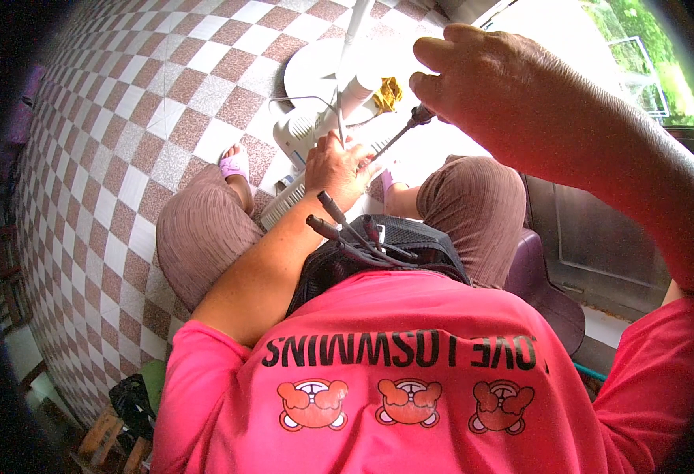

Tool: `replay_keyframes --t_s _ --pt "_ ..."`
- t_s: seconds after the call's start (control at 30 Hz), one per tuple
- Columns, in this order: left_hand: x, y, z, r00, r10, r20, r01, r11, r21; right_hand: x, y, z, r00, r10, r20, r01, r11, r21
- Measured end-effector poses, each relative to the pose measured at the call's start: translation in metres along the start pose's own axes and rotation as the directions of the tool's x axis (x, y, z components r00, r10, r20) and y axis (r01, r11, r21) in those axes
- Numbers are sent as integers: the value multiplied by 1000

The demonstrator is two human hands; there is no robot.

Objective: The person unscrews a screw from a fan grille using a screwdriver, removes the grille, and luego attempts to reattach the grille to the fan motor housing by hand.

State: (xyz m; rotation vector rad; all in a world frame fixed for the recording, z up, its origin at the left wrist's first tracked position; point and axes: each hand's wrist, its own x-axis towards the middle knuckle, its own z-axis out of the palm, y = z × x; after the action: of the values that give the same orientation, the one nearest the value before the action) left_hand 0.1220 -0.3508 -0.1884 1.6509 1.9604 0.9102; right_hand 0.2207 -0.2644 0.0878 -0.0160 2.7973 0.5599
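My left hand (336,170) is bent over a white appliance (292,136) with a slatted part (282,207) between my knees. Its fingers are curled together beside a thin grey cord (307,99). My right hand (469,75) is raised to the right of it, with fingers bent. Below its palm a thin dark screwdriver-like tool (398,141) slants down toward my left fingertips, its upper end (420,116) thicker and black. The palm hides the rest of that end, and what the left fingers pinch is partly hidden.
A white pole (355,31), a round white base (307,67) and a crumpled yellow item (388,95) lie beyond my hands. On my lap sits a black mesh pouch (406,237) with loose cable plugs (323,227). A dark panel (576,229) stands at right; checkered floor (150,103) stretches left.
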Motion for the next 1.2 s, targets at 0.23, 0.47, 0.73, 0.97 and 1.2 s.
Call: replay_keyframes --t_s 0.23,0.47,0.73,0.97,1.2 --pt "-3 2 6 996 14 -93 -11 1000 26 -5 6 3 996 20 91 -10 994 -105" --pt "0 0 7 997 -34 -74 34 999 -1 14 4 -20 827 142 544 -127 990 -65" --pt "0 2 8 995 37 -90 -29 996 82 13 10 -11 968 -159 192 141 984 107" --pt "-3 3 10 991 73 -116 -70 997 33 17 4 -10 962 -268 55 267 963 25" --pt "2 -8 17 988 90 -129 -88 996 18 22 4 -13 972 -226 58 224 974 43"
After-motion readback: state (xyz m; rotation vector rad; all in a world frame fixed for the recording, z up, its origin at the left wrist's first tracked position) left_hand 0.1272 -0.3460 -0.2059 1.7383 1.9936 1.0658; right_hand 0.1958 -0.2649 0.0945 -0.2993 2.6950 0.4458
